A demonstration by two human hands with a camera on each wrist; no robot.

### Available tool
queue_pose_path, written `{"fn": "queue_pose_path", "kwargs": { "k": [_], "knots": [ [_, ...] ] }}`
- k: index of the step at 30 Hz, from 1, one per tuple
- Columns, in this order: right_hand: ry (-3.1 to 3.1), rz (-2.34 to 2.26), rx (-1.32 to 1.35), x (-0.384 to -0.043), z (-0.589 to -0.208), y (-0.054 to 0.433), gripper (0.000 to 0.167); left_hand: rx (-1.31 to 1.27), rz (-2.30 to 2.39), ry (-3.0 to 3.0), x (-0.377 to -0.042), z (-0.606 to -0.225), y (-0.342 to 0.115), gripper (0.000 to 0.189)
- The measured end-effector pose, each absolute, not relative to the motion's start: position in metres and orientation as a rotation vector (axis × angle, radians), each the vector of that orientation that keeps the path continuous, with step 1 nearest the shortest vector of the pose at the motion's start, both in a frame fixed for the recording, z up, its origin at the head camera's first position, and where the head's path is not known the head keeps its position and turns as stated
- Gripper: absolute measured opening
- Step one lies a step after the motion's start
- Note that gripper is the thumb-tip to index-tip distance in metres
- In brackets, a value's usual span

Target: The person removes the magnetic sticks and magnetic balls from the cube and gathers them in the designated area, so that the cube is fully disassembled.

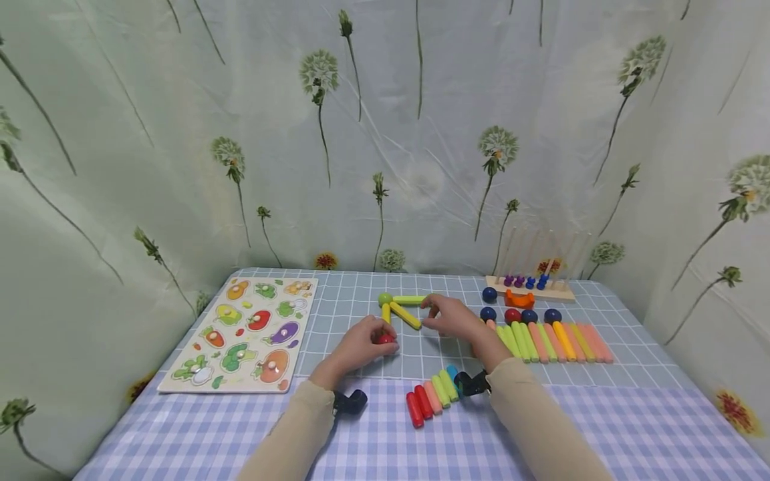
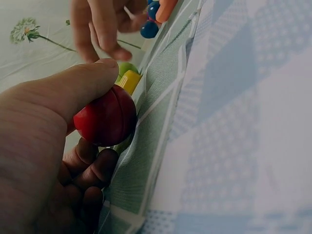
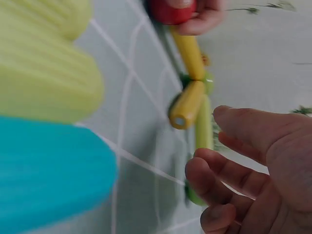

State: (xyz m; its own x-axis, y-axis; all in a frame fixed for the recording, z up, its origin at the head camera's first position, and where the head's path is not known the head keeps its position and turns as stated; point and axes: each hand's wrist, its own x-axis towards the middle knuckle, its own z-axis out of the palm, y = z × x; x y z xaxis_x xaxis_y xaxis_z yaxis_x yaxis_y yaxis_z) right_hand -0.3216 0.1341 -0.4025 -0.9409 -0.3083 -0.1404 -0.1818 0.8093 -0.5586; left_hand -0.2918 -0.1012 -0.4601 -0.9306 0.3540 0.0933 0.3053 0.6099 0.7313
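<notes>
Between its thumb and fingers, my left hand holds a red ball low over the grey mat. A yellow stick runs from a green ball toward the red ball. From that same green ball a second yellow stick slants to the right, and a light green stick lies sideways. My right hand hovers by the right ends of these sticks, fingers loosely bent and nothing in them. In the right wrist view another green ball shows at the far end, partly behind the fingers.
A vegetable puzzle board lies at the left. To the right are a row of coloured sticks, several dark blue balls, an orange curved piece and a pegged wooden rack. Short coloured sticks lie in front.
</notes>
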Motion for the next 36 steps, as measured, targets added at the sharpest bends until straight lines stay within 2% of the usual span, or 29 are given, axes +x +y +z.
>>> {"fn": "queue_pose_path", "kwargs": {
  "k": [9,15,18,22,24,36],
  "knots": [
    [2.882,-0.477,-0.485,-0.333,-0.414,0.108,0.02,0.573,1.253,2.779,-0.29,-0.46,-0.103,0.018],
    [2.909,-0.433,-0.367,-0.333,-0.412,0.105,0.017,0.584,1.244,2.758,-0.289,-0.461,-0.101,0.019],
    [2.919,-0.523,-0.388,-0.332,-0.41,0.105,0.023,0.588,1.238,2.769,-0.289,-0.461,-0.101,0.018],
    [2.915,-0.547,-0.535,-0.33,-0.408,0.103,0.042,0.599,1.246,2.787,-0.29,-0.461,-0.1,0.017],
    [2.902,-0.507,-0.592,-0.329,-0.407,0.102,0.046,0.605,1.249,2.785,-0.289,-0.461,-0.101,0.017],
    [2.844,-0.415,-0.69,-0.318,-0.389,0.107,0.036,0.605,1.251,2.771,-0.291,-0.461,-0.101,0.017]
  ]
}}
